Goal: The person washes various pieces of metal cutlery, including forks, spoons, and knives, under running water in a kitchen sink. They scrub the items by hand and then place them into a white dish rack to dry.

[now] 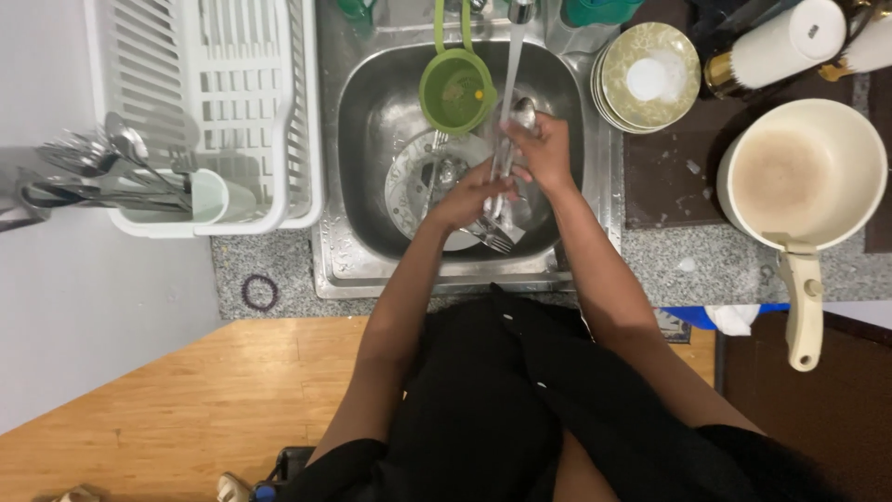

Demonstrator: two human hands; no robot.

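Observation:
Over the steel sink [372, 112], my right hand [544, 153] grips a metal spoon [522, 113] with its bowl up under the running water stream [513, 65]. My left hand [465, 197] is closed on the lower part of the same spoon's handle. Below the hands, forks [492, 240] and a patterned plate [418, 181] lie in the basin. A green strainer [455, 88] rests at the sink's back.
A white dish rack [232, 84] stands on the left, with a cup holding several clean utensils [102, 163]. Stacked patterned plates [650, 79] and a cream saucepan [804, 172] with a handle sit on the right counter. A purple hair band [259, 292] lies near the counter edge.

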